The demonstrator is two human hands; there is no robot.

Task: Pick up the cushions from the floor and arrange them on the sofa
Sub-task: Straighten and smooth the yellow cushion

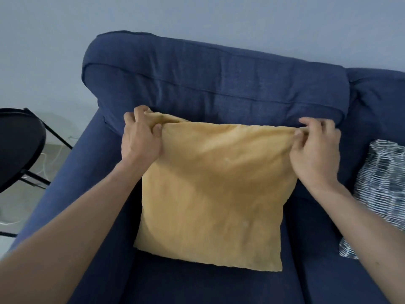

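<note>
1. Square mustard-yellow fabric cushion (210,194) stands on the seat of the dark blue upholstered sofa (214,84), lower edge on the seat, top edge near the backrest cushion. It is on the sofa's left-end seat, just beside the armrest.
2. Left hand (141,137) pinches the cushion's top left corner; fabric is bunched between thumb and fingers.
3. Right hand (315,148) pinches the top right corner the same way. Top edge is pulled taut between the two hands.
4. Black-and-white patterned cushion (381,194) lies on the next seat, at the right edge of view, apart from the yellow one. Only partly in frame.
5. Black metal folding chair (19,145) stands on the floor beyond the armrest. Not part of the job.
6. Step in hand, as I judge it: placing and squaring the yellow cushion, not picking up. It looks limp and under-filled, so it will likely slump if let go early.
7. Next move calls for tipping the top edge back until it leans against the backrest, then letting go of both corners together.
8. No cushions on the visible strip of floor; most of the floor is out of view, so what remains cannot be told.
</note>
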